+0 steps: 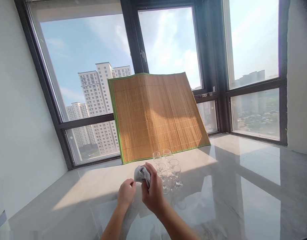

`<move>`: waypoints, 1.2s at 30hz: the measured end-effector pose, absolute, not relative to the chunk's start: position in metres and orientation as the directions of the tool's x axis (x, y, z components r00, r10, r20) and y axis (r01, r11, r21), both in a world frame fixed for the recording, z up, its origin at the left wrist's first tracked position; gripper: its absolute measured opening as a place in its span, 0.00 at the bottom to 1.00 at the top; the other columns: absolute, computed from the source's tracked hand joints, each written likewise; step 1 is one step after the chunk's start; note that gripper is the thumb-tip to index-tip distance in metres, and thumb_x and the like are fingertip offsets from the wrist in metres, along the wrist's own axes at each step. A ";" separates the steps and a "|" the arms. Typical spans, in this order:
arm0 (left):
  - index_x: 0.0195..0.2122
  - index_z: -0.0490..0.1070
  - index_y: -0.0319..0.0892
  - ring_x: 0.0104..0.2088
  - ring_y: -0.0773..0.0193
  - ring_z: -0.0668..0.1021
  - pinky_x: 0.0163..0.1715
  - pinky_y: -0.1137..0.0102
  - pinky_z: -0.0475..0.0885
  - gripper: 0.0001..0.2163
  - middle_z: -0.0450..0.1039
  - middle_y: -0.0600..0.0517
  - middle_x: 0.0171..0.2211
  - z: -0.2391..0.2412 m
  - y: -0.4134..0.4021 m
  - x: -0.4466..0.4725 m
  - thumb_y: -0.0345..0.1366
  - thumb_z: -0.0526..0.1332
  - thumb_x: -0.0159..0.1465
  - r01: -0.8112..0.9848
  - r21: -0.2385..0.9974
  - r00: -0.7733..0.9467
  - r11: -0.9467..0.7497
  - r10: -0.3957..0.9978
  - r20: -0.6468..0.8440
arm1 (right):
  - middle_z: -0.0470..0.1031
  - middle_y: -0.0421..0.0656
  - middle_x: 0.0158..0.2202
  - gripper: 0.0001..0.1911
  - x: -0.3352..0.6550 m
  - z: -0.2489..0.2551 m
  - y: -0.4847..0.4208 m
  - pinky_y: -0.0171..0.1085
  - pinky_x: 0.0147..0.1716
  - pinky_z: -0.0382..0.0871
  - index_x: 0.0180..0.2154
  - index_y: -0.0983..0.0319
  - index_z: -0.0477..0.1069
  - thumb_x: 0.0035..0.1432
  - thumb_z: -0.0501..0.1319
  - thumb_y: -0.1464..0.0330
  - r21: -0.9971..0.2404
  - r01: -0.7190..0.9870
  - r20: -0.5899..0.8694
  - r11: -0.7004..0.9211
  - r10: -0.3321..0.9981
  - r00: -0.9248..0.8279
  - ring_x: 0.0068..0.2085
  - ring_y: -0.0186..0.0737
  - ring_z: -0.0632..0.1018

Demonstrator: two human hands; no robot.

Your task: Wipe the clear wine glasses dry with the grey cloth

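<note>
I'm watching the right hand [153, 191] gripping a bunched grey cloth [142, 174], its fingers wrapping around the right side; the left hand [126, 191] is sitting just beside it with fingers curled in, and I'm not managing to tell whether it is pinching anything; the cloth is being held up over the window ledge [93, 176], toward the back edge, where a bamboo mat [156, 113] is leaning against the windows [168, 40]; near the cloth, on its right, a cluster of stemmed glasses [175, 166] is standing upright in front of the mat; I'm judging the step in hand to be two-handed cloth work, probably rubbing something within the folds, though any such piece is hidden; I'm reckoning the next move is calling for a gentle turn of the cloth, the left hand steadying, the right knuckles clearing the nearest glass.
</note>
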State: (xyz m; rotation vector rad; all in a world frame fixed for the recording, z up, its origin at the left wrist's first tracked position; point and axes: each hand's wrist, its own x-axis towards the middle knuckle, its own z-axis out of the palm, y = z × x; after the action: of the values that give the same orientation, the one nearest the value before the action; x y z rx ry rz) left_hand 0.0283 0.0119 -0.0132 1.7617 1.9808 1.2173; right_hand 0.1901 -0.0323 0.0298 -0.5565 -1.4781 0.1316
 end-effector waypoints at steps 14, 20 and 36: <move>0.24 0.70 0.42 0.27 0.65 0.69 0.30 0.71 0.59 0.14 0.68 0.54 0.23 -0.027 0.019 0.065 0.41 0.53 0.63 0.744 0.549 0.110 -0.380 0.881 0.461 | 0.73 0.50 0.48 0.34 0.407 -0.010 0.086 0.43 0.42 0.66 0.62 0.61 0.53 0.52 0.52 0.72 -0.859 0.500 0.454 0.110 0.616 0.644 0.44 0.49 0.75; 0.24 0.72 0.41 0.27 0.66 0.68 0.30 0.71 0.59 0.14 0.68 0.54 0.22 -0.031 0.019 0.079 0.38 0.54 0.63 0.740 0.528 0.183 -0.416 0.880 0.438 | 0.73 0.47 0.44 0.34 0.395 -0.033 0.097 0.38 0.39 0.63 0.62 0.60 0.52 0.53 0.51 0.73 -0.819 0.573 0.366 0.032 0.799 0.478 0.41 0.43 0.74; 0.50 0.77 0.50 0.55 0.52 0.70 0.59 0.55 0.63 0.17 0.64 0.46 0.61 -0.011 -0.022 0.119 0.40 0.62 0.59 0.688 0.475 0.404 -0.549 0.833 0.378 | 0.72 0.42 0.37 0.33 0.390 -0.027 0.096 0.36 0.35 0.60 0.61 0.58 0.51 0.52 0.51 0.74 -0.816 0.574 0.370 0.064 0.821 0.435 0.37 0.43 0.74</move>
State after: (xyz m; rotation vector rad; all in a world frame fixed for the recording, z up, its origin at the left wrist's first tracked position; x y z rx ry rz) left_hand 0.1189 -0.0216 -0.0113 2.4180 1.3380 0.8637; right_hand 0.3896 0.0964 -0.0271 -1.6189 -1.2449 0.2887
